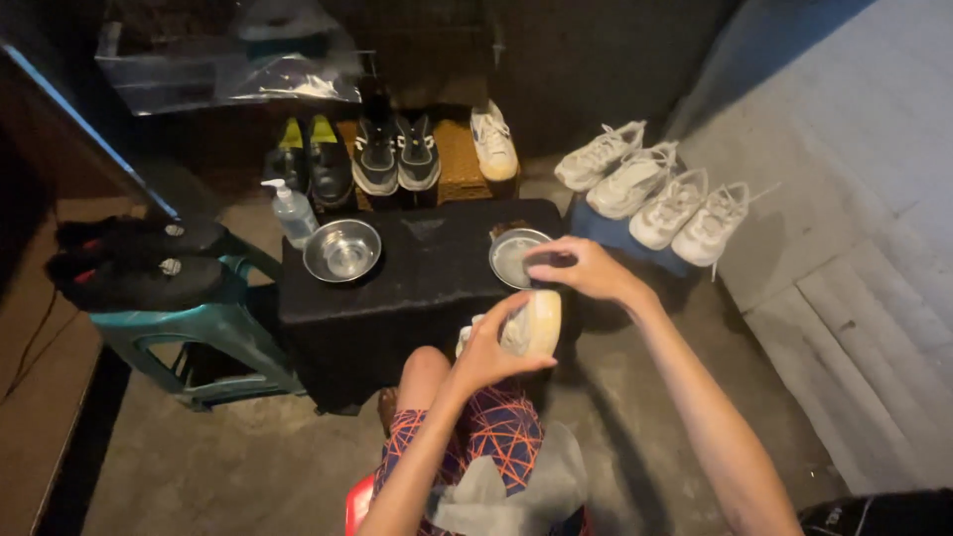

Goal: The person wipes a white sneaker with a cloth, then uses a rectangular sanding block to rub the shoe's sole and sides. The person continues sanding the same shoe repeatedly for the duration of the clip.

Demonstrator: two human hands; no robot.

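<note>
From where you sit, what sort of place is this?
Probably a small shoe-cleaning spot on a bare concrete floor. Pairs of white sneakers and dark shoes are lined up by a low black table with metal bowls, and the left hand holds a pale shoe.

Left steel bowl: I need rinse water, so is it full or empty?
Cannot tell. The left steel bowl sits upright on the black table, but glare hides any water.
</note>
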